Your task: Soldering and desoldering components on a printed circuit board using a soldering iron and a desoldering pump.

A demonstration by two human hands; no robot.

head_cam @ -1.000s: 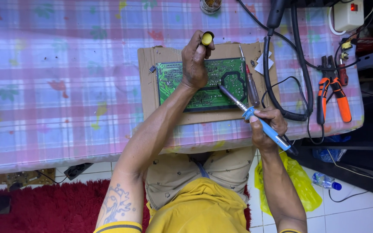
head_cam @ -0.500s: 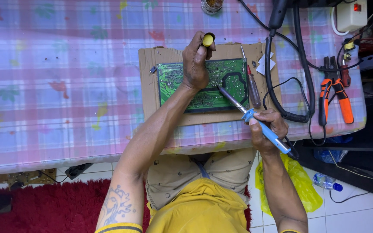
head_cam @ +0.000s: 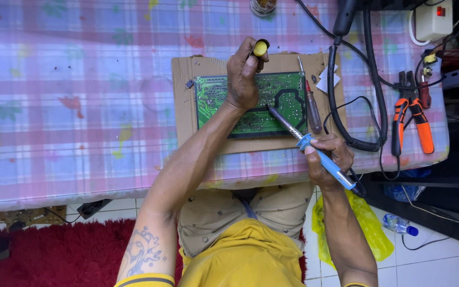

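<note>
A green circuit board [head_cam: 285, 101] lies on a cardboard sheet [head_cam: 184, 114] on the table. My left hand [head_cam: 241, 79] rests on the board's middle and grips a dark tool with a yellow end [head_cam: 260, 48], which points away from me. My right hand [head_cam: 329, 157] is at the table's near edge, closed around the blue handle of a soldering iron [head_cam: 314, 151]. The iron's metal tip touches the board just right of my left hand.
A screwdriver [head_cam: 312, 109] lies along the board's right edge. Right of it run black cables [head_cam: 346, 106], orange-handled pliers [head_cam: 411, 119] and a white power block [head_cam: 434, 18]. A small jar [head_cam: 263, 5] stands at the far edge. Below are a yellow bag [head_cam: 370, 228] and a red rug [head_cam: 54, 255].
</note>
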